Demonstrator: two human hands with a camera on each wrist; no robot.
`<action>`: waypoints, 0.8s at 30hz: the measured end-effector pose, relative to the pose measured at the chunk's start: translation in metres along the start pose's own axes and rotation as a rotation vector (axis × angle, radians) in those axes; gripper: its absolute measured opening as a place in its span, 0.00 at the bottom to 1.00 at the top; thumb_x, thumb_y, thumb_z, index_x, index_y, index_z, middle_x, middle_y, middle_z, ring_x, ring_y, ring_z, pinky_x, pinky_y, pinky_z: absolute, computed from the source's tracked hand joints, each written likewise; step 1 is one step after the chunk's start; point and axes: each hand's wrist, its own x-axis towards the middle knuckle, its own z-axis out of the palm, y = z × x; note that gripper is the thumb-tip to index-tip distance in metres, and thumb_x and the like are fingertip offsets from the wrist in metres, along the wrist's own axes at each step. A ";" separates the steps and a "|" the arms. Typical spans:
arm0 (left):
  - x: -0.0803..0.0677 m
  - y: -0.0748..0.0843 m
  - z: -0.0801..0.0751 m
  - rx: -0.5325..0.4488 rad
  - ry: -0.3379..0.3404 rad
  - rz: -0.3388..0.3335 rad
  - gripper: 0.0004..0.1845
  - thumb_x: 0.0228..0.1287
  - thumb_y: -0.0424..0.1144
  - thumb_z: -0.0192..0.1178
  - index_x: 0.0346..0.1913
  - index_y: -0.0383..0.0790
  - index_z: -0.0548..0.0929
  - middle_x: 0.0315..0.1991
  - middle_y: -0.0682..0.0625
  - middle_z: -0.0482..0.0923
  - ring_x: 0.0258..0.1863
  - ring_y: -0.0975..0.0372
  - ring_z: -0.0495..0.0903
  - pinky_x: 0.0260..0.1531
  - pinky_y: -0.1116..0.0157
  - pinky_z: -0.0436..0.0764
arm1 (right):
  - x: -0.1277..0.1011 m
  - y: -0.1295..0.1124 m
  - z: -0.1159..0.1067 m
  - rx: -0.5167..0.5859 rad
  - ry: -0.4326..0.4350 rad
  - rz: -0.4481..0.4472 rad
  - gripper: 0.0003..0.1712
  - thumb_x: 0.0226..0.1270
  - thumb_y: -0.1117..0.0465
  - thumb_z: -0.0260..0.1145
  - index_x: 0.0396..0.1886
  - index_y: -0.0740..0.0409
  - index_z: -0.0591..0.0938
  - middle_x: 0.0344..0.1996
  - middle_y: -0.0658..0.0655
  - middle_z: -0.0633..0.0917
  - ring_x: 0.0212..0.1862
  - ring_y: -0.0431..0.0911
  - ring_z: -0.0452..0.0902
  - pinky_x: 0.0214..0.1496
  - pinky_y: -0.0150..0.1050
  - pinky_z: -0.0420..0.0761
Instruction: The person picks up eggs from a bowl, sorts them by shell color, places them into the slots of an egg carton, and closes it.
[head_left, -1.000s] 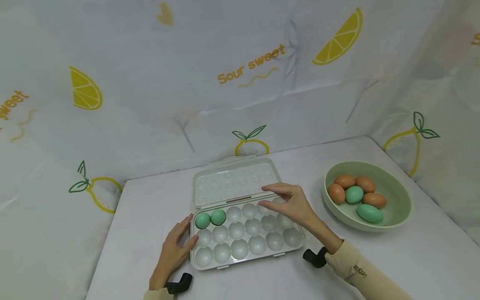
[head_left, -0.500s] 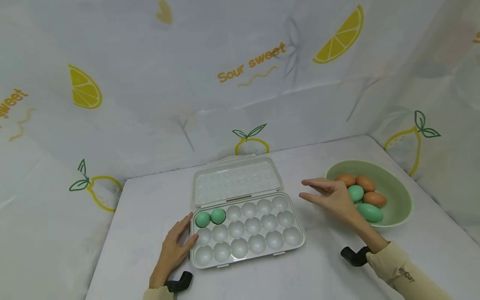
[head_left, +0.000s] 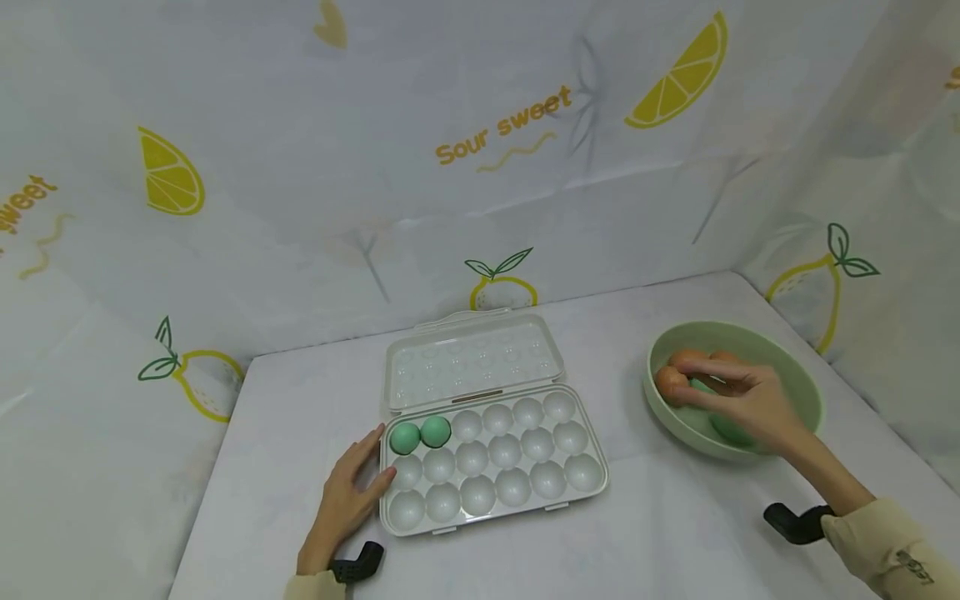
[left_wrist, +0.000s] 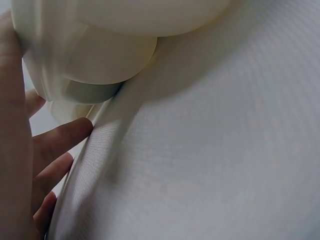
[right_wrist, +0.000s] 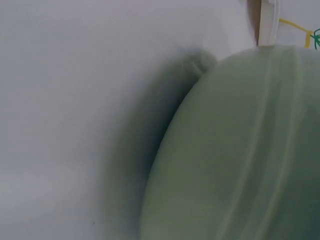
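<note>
My left hand (head_left: pixel 345 493) rests against the left end of a white egg box (head_left: pixel 477 497), its thumb at the rim. In the left wrist view, its fingers (left_wrist: pixel 65 137) stretch out beside the box's rounded cups. Two green eggs (head_left: pixel 421 434) sit in the back-left cups. Over a pale green bowl (head_left: pixel 797 392), my right hand (head_left: pixel 753 406) reaches in with thumb and fingers apart. Their tips are right at a brown egg (head_left: pixel 667 385) by the bowl's left wall. The hand partly covers other brown eggs and a green egg (head_left: pixel 729 430).
The box's clear lid (head_left: pixel 472 358) lies folded back behind it on the white tabletop (head_left: pixel 300 408). A lemon-printed sheet (head_left: pixel 337 250) stands along the back and right. The bowl's outer side (right_wrist: pixel 210 150) fills much of the right wrist view.
My right hand has moved right, from above the egg box across the tabletop and into the bowl. The left hand has stayed at the box's left end.
</note>
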 end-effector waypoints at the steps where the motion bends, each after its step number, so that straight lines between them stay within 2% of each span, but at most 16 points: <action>1: 0.000 0.000 0.000 0.001 0.000 0.000 0.34 0.61 0.39 0.70 0.72 0.45 0.75 0.68 0.38 0.78 0.68 0.40 0.74 0.73 0.90 0.47 | -0.002 0.001 -0.005 -0.028 0.002 0.019 0.23 0.57 0.79 0.72 0.55 0.78 0.82 0.50 0.38 0.90 0.58 0.25 0.80 0.58 0.21 0.83; 5: -0.001 0.001 0.000 0.003 0.000 -0.004 0.34 0.62 0.39 0.70 0.72 0.45 0.75 0.68 0.38 0.78 0.68 0.39 0.73 0.72 0.91 0.46 | -0.010 0.003 -0.029 -0.170 -0.036 0.102 0.23 0.62 0.74 0.72 0.58 0.68 0.84 0.50 0.29 0.88 0.56 0.19 0.78 0.53 0.16 0.82; 7: -0.001 0.001 0.000 0.003 0.000 -0.007 0.34 0.62 0.39 0.70 0.72 0.45 0.75 0.68 0.38 0.78 0.68 0.39 0.73 0.72 0.91 0.46 | -0.013 0.004 -0.039 -0.178 -0.052 0.127 0.23 0.62 0.75 0.72 0.58 0.66 0.85 0.50 0.29 0.87 0.54 0.19 0.80 0.51 0.16 0.83; 12: -0.001 0.001 -0.001 0.007 -0.001 -0.012 0.34 0.62 0.40 0.70 0.72 0.46 0.75 0.68 0.38 0.78 0.68 0.39 0.74 0.72 0.91 0.46 | -0.019 0.009 -0.055 -0.160 -0.110 0.122 0.21 0.62 0.78 0.69 0.57 0.70 0.84 0.49 0.33 0.89 0.51 0.26 0.85 0.50 0.21 0.86; 14: -0.001 0.001 -0.001 0.008 0.000 -0.016 0.35 0.62 0.40 0.70 0.73 0.47 0.75 0.68 0.38 0.78 0.68 0.39 0.74 0.72 0.91 0.46 | -0.020 0.010 -0.059 -0.178 -0.137 0.134 0.20 0.63 0.76 0.69 0.56 0.72 0.83 0.49 0.34 0.89 0.50 0.28 0.86 0.49 0.22 0.86; 18: -0.002 0.001 0.000 0.004 -0.001 -0.023 0.35 0.62 0.40 0.70 0.73 0.48 0.74 0.67 0.39 0.79 0.68 0.39 0.74 0.72 0.91 0.46 | -0.019 0.010 -0.061 -0.282 -0.182 0.188 0.21 0.63 0.69 0.73 0.56 0.72 0.84 0.47 0.32 0.89 0.47 0.25 0.85 0.45 0.20 0.85; 24: -0.002 0.000 0.000 -0.001 -0.003 -0.029 0.35 0.62 0.40 0.70 0.73 0.50 0.74 0.66 0.39 0.80 0.68 0.41 0.74 0.72 0.91 0.47 | -0.015 0.016 -0.058 -0.420 -0.250 0.179 0.24 0.56 0.66 0.79 0.52 0.73 0.86 0.45 0.33 0.89 0.47 0.17 0.78 0.43 0.17 0.83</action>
